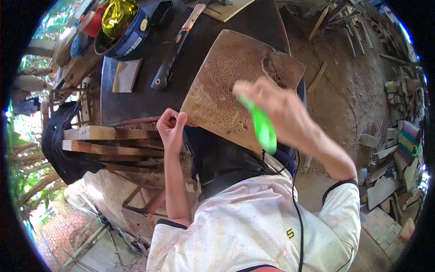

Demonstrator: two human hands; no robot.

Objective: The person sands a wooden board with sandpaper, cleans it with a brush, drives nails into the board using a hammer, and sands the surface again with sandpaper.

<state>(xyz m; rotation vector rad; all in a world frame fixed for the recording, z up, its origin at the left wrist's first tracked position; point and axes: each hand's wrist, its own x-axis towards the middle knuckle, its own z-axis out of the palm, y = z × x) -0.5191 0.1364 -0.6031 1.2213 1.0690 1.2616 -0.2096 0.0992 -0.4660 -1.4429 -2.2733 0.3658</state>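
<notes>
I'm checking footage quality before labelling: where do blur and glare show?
Head view: motion blur smears the right hand and the green handle it grips; head view: the left hand and pitted board look sharper; head view: glare washes out foliage at the left rim.

The person's left forearm (176, 186) stretches far, the left hand (171, 129) pinching thumb against fingers; the right forearm (328, 152) slants far and leftward, the blurred right hand (278, 106) curled tight.

The board (219, 86) is brown with dark dots, the tool (263, 129) bright green, the tub (131, 44) dark blue.
</notes>
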